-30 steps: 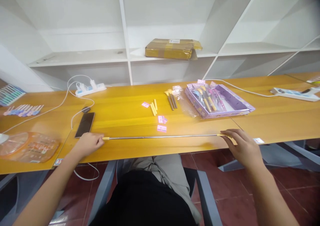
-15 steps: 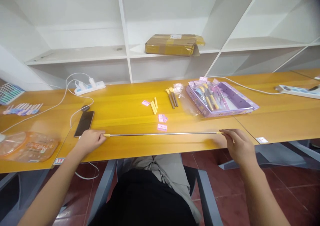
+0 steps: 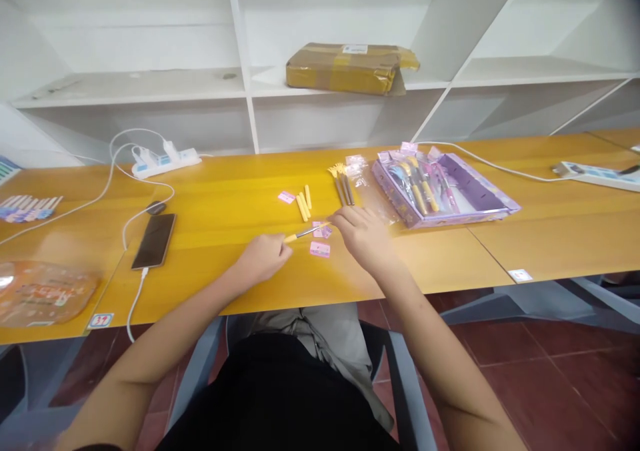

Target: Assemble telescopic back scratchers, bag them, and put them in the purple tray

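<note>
Between my hands is a short metal rod [image 3: 307, 231] with yellow ends, tilted up to the right. My left hand [image 3: 265, 256] is closed on its left yellow end. My right hand [image 3: 361, 234] pinches the other end. Small pink cards [image 3: 320, 249] lie just below the rod, and another pink card [image 3: 287, 197] lies farther back. Several yellow sticks [image 3: 303, 206] rest on the table behind the rod. Brown-handled pieces with yellow fork-like tips [image 3: 343, 183] lie beyond my right hand.
A purple tray [image 3: 475, 219] holds wrapped tools at the right. A phone [image 3: 154, 241], a white power strip [image 3: 167, 163] and an orange plastic bag [image 3: 55, 294] are at the left. A cardboard box [image 3: 345, 70] sits on the shelf.
My hands have moved inward, towards each other, and the long rod between them has become much shorter. The view has shifted slightly.
</note>
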`<state>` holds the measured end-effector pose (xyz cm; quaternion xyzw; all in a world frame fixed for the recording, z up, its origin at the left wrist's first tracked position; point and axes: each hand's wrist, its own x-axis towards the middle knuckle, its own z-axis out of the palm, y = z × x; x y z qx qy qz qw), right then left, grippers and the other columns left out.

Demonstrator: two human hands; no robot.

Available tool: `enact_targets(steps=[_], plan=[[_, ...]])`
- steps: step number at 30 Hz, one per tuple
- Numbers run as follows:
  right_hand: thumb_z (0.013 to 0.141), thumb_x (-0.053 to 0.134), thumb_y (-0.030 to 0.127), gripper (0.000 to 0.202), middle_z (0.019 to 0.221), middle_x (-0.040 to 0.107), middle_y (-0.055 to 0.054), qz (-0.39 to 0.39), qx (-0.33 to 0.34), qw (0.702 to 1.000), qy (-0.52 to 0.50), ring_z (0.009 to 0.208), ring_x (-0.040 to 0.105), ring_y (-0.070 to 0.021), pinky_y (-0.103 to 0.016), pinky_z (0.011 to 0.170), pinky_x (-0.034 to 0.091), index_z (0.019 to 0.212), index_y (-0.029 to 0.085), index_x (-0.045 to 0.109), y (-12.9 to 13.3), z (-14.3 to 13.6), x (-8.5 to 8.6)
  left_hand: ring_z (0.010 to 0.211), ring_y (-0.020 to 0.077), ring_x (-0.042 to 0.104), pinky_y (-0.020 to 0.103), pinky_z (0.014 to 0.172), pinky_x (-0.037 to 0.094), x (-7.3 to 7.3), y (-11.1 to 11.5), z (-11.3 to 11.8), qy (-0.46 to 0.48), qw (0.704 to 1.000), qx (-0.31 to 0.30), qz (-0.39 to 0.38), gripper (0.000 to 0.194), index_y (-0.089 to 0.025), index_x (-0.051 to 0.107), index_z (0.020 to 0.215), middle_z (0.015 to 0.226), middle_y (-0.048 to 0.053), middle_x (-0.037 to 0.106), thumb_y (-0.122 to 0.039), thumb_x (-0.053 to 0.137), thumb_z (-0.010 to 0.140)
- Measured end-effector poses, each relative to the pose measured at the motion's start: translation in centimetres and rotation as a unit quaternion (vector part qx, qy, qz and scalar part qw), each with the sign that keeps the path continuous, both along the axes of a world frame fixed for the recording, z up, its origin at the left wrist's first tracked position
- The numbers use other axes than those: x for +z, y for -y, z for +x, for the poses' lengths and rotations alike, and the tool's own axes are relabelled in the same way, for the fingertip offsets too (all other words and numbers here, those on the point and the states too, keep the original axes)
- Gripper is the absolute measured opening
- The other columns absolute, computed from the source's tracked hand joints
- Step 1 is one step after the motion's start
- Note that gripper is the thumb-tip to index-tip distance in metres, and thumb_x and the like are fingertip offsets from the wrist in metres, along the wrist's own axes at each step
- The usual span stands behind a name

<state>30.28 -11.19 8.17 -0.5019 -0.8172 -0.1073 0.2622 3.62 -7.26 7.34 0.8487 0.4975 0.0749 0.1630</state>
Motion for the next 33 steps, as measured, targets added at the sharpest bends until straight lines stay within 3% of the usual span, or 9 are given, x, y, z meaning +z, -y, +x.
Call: enact_targets(steps=[3, 6, 8, 11, 17, 21, 27, 30, 33], plan=[[0.105, 0.069, 0.027, 0.023, 0.122, 0.076, -0.013, -0.120, -0.014, 0.992, -0.024, 0.112, 0.070, -0.0288, -0.041, 0.099, 0.053, 0.125, 0.020, 0.076, -3.1, 3.4, 1.5, 0.058, 0.0184, 0.047, 0.033, 0.063, 0.028, -1.8, -2.3, -1.8, 0.101, 0.994, -0.006, -0.036, 0.025, -0.023, 0.055, 0.076, 0.066, 0.002, 0.057, -0.024, 0.050, 0.100], [0.100, 0.072, 0.029, 0.033, 0.128, 0.076, -0.018, -0.255, -0.204, 0.945, 0.002, 0.117, 0.073, -0.0336, -0.043, 0.101, 0.055, 0.131, 0.016, 0.076, -6.4, 6.6, 1.7, 0.059, 0.0162, 0.044, 0.030, 0.062, 0.029, -4.0, -4.0, -2.9, 0.240, 0.969, 0.018, -0.059, 0.024, -0.023, 0.052, 0.080, 0.066, -0.002, 0.048, -0.030, 0.049, 0.103], [0.105, 0.063, 0.030, 0.036, 0.129, 0.075, -0.024, -0.273, -0.333, 0.902, 0.013, 0.119, 0.074, -0.0370, -0.046, 0.101, 0.055, 0.134, 0.010, 0.074, -8.2, 7.9, 1.0, 0.057, 0.0149, 0.041, 0.028, 0.059, 0.030, -5.2, -4.9, -3.0, 0.342, 0.934, 0.031, -0.100, 0.022, -0.023, 0.056, 0.090, 0.065, -0.005, 0.043, -0.035, 0.047, 0.106], [0.111, 0.048, 0.032, 0.047, 0.137, 0.069, -0.032, -0.226, -0.422, 0.878, -0.018, 0.126, 0.072, -0.0399, -0.048, 0.104, 0.055, 0.143, 0.001, 0.063, -9.6, 8.5, -1.1, 0.052, 0.0125, 0.035, 0.025, 0.053, 0.029, -6.4, -6.5, -2.4, 0.435, 0.884, 0.041, -0.166, 0.021, -0.023, 0.057, 0.097, 0.063, -0.007, 0.038, -0.039, 0.047, 0.106], [0.111, 0.047, 0.033, 0.046, 0.141, 0.061, -0.034, -0.266, -0.458, 0.848, -0.016, 0.123, 0.074, -0.0405, -0.050, 0.102, 0.058, 0.141, 0.001, 0.061, -9.7, 8.4, -4.5, 0.054, 0.0110, 0.037, 0.024, 0.053, 0.030, -6.8, -9.2, -1.2, 0.448, 0.876, 0.009, -0.179, 0.021, -0.022, 0.058, 0.100, 0.066, -0.006, 0.043, -0.040, 0.050, 0.107], [0.109, 0.054, 0.053, 0.058, 0.142, 0.060, -0.032, -0.243, -0.481, 0.841, -0.041, 0.121, 0.074, -0.0405, -0.052, 0.104, 0.058, 0.142, 0.005, 0.061, -9.5, 9.0, -4.9, 0.057, 0.0112, 0.036, 0.024, 0.055, 0.031, -6.7, -9.0, -1.8, 0.450, 0.874, -0.021, -0.181, 0.022, -0.023, 0.056, 0.120, 0.074, -0.006, 0.048, -0.042, 0.052, 0.108], [0.095, 0.076, 0.050, 0.065, 0.138, 0.066, -0.033, -0.222, -0.500, 0.834, -0.079, 0.124, 0.072, -0.0410, -0.053, 0.107, 0.056, 0.139, 0.004, 0.065, -9.6, 10.2, -5.4, 0.061, 0.0113, 0.041, 0.026, 0.061, 0.034, -6.6, -8.7, -1.9, 0.450, 0.876, -0.041, -0.168, 0.029, -0.024, 0.046, 0.130, 0.080, -0.006, 0.055, -0.039, 0.055, 0.107], [0.094, 0.075, 0.043, 0.054, 0.131, 0.073, -0.027, -0.203, -0.491, 0.841, -0.103, 0.120, 0.072, -0.0380, -0.051, 0.104, 0.055, 0.135, 0.008, 0.070, -9.6, 10.7, -5.6, 0.062, 0.0115, 0.042, 0.027, 0.064, 0.036, -6.8, -8.8, -1.8, 0.442, 0.882, -0.044, -0.157, 0.032, -0.025, 0.043, 0.134, 0.083, -0.005, 0.057, -0.039, 0.054, 0.107], [0.097, 0.067, 0.035, 0.030, 0.115, 0.077, -0.021, -0.193, -0.466, 0.852, -0.142, 0.108, 0.072, -0.0335, -0.048, 0.099, 0.055, 0.116, 0.013, 0.076, -9.8, 10.9, -5.3, 0.062, 0.0113, 0.042, 0.027, 0.066, 0.038, -7.0, -8.9, -1.9, 0.436, 0.886, -0.054, -0.147, 0.038, -0.026, 0.039, 0.141, 0.086, -0.005, 0.058, -0.038, 0.051, 0.108]])
